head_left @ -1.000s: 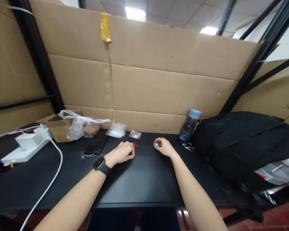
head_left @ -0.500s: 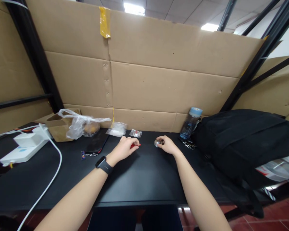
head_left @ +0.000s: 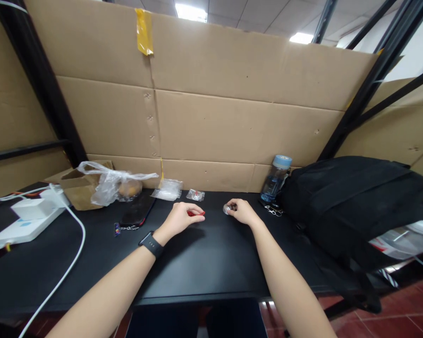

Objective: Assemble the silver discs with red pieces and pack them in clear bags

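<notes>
From where I stand, the left hand (head_left: pixel 179 217) pinches a red piece (head_left: pixel 194 213) just below the frame's centre, its visible part running sideways toward a clear piece (head_left: pixel 226 209) that the right hand (head_left: pixel 243 212) grips, roughly level, across a gap to the right.

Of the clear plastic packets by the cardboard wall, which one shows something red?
The smaller packet, on the right in the picture: it alone shows red, while the larger packet beside it looks whitish.
</notes>
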Tool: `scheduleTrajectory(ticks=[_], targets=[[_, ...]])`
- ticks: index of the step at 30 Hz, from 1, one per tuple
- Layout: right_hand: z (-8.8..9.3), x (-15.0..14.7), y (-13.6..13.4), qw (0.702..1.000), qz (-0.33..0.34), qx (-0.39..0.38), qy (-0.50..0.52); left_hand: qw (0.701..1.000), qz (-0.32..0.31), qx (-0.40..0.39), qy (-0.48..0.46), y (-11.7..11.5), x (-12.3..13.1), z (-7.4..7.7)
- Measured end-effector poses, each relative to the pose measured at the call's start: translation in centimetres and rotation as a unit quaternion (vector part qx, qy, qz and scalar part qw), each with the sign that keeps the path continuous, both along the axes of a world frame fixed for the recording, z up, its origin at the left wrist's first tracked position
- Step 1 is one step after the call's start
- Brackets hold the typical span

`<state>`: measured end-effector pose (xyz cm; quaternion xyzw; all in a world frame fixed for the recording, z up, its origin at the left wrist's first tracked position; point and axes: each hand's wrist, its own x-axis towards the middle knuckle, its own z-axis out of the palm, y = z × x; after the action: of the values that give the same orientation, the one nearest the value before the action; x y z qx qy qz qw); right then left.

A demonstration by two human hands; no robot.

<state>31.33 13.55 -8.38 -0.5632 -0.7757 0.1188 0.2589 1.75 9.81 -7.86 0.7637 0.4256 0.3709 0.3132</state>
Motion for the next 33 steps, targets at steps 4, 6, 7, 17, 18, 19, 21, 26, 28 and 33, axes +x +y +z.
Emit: scheduleTrajectory(ticks=[4, 6, 7, 17, 18, 19, 21, 26, 28, 33], targets=[[0.1, 0.0, -0.1, 1.0, -0.008, 0.009, 0.01, 0.999, 0.011, -0.032, -0.017, 0.3, -0.1, -0.5], [0.4, -0.1, -0.2, 0.999, -0.018, 0.02, 0.023, 0.999, 0.015, -0.033, -0.017, 0.4, -0.1, -0.5], [0.6, -0.2, -0.3, 0.999, -0.023, 0.03, 0.035, 0.999, 0.016, -0.03, -0.016, 0.4, -0.1, -0.5], [1.8, -5.0, -2.6, 0.957, 0.107, 0.032, 0.269, 0.99, 0.06, 0.116, 0.057, 0.0, -0.3, 0.6], [1.8, -5.5, -3.0, 0.951, 0.122, 0.026, 0.283, 0.986, 0.074, 0.132, 0.071, 0.0, -0.3, 0.7], [1.9, -6.1, -3.4, 0.946, 0.135, 0.021, 0.294, 0.982, 0.089, 0.144, 0.083, -0.1, -0.2, 0.7], [1.9, -7.2, -4.2, 0.938, 0.157, 0.019, 0.308, 0.975, 0.117, 0.163, 0.096, -0.2, -0.1, 0.9], [1.9, -9.2, -5.6, 0.934, 0.189, 0.045, 0.3, 0.967, 0.142, 0.191, 0.093, -0.6, -0.1, 1.4], [1.8, -9.7, -5.9, 0.934, 0.192, 0.048, 0.297, 0.965, 0.14, 0.201, 0.093, -0.7, -0.1, 1.4], [1.5, -9.9, -5.7, 0.929, 0.198, 0.036, 0.312, 0.959, 0.15, 0.223, 0.09, -0.9, -0.1, 1.6]])
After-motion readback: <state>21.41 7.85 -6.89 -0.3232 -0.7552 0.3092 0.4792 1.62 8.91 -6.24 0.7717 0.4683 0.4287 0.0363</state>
